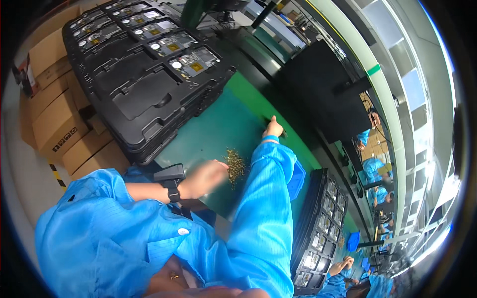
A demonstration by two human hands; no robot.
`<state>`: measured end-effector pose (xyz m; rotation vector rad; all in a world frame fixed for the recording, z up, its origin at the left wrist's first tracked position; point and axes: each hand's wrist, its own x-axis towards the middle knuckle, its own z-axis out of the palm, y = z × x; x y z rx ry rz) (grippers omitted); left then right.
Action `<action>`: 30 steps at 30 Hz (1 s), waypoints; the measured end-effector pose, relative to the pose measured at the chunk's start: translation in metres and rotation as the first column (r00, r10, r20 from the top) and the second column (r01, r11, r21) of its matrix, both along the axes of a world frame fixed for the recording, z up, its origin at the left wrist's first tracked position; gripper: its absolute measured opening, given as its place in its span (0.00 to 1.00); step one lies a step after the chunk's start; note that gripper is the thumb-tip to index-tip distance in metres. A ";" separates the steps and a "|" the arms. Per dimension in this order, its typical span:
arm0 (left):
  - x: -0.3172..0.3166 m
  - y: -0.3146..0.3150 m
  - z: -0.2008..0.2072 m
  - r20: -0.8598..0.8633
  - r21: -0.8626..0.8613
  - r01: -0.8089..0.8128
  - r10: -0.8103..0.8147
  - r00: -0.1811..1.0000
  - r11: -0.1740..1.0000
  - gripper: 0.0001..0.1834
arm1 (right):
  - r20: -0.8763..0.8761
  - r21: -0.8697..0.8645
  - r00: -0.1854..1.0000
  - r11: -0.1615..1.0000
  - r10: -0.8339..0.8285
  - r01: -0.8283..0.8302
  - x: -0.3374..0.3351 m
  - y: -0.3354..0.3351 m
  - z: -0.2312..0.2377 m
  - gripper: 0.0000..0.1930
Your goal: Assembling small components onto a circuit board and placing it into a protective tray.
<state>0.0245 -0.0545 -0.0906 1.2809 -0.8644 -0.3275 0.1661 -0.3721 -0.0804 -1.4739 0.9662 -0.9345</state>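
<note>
A loose pile of small gold-coloured metal pieces (236,168), too small to make out their kind, lies on the green mat (198,136). At the pile's left edge is my left hand (204,179), its fingertips touching or just beside the pieces. Much of that hand is blurred, and a black strap circles its wrist. My right hand (273,128) reaches farther over the mat, its fingers closed around something small and dark that I cannot make out. Part of a blue plastic tray (297,181) shows beyond my right sleeve.
Stacked black trays (144,94) holding circuit boards stand at the left, with several pockets bare. Cardboard boxes (57,119) sit beyond them. Another black tray stack (318,233) stands to the right. A dark panel (323,89) rises behind the mat. A co-worker's hands (341,266) show lower right.
</note>
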 end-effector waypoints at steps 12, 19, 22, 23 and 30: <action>-0.004 0.007 0.003 0.049 0.078 -0.097 0.093 0.994 0.992 0.14 | 0.039 0.253 0.999 0.967 0.023 -0.033 0.006 0.003 0.002 0.04; -0.004 0.006 0.005 0.115 0.041 -0.053 0.048 0.992 0.998 0.11 | 0.295 0.137 0.953 0.984 0.068 -0.113 0.008 0.011 -0.003 0.22; -0.003 0.006 0.004 0.082 0.041 -0.042 0.038 0.996 0.998 0.10 | 0.220 -0.051 0.971 0.995 0.095 -0.085 0.007 0.024 0.003 0.21; -0.003 0.007 0.004 0.076 0.044 -0.046 0.043 0.996 0.998 0.10 | 0.057 -0.230 0.994 0.970 0.095 -0.079 0.004 0.028 0.009 0.21; -0.001 0.005 0.006 0.104 0.059 -0.019 0.012 0.994 0.998 0.10 | -0.393 -0.696 0.920 0.651 0.009 -0.303 0.015 0.023 0.018 0.21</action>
